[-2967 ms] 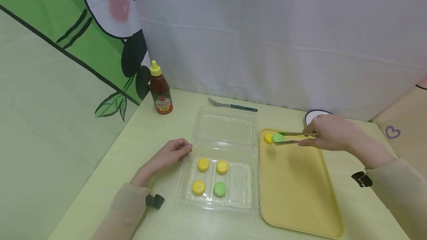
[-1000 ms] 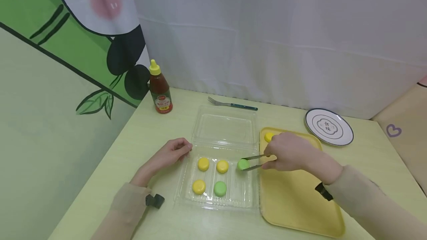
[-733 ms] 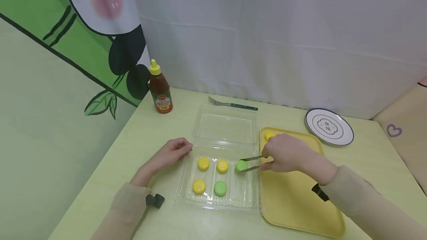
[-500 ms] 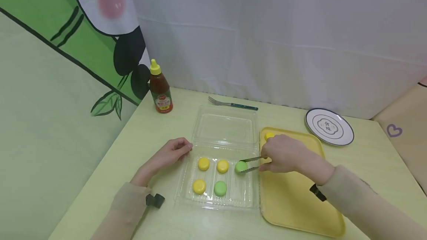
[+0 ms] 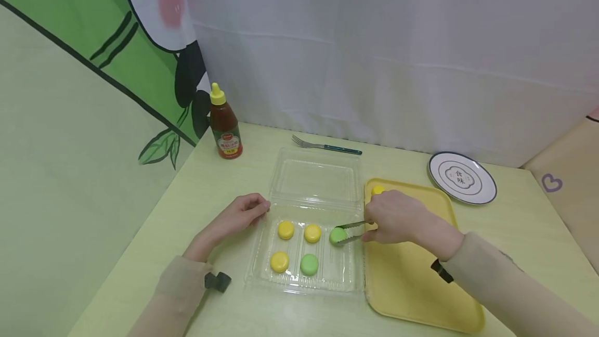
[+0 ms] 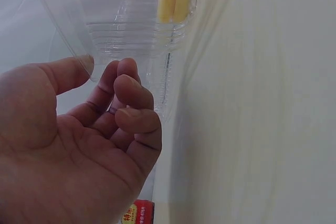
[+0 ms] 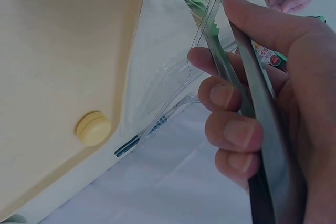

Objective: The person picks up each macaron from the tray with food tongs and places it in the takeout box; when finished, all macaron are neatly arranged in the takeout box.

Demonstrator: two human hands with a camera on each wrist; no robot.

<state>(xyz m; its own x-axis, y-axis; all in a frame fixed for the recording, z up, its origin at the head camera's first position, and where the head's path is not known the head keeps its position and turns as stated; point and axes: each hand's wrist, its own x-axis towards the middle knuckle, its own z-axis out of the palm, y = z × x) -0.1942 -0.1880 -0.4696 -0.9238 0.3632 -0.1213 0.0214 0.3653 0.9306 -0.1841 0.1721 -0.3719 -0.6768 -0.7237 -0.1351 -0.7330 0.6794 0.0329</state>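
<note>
My right hand (image 5: pixel 390 216) grips metal tongs (image 5: pixel 353 223), seen closely in the right wrist view. Their serrated tips sit either side of a green macaron (image 5: pixel 337 235) in the right-hand section of a clear plastic container (image 5: pixel 343 285). Another green macaron (image 5: pixel 309 264) lies in the middle section, below a yellow macaron (image 5: pixel 312 233). Two more, an upper yellow macaron (image 5: pixel 285 230) and a lower yellow macaron (image 5: pixel 279 262), fill the left section. My left hand (image 5: pixel 241 216) pinches the container's left rim near the hinge, thumb (image 6: pixel 79 72) at the edge with fingers curled opposite.
A yellow tray (image 5: pixel 421 295) stands right of the container, with one yellow macaron (image 7: pixel 94 128) in its far left corner. Behind are a fork (image 5: pixel 327 147), a red sauce bottle (image 5: pixel 226 129) and a round plate (image 5: pixel 462 178). The container's lid (image 5: pixel 315 176) lies folded back.
My right hand has carried the green macaron in the tongs from the tray leftward into the container. Lately it has shifted slightly left and lower. The left hand stays at the rim.
</note>
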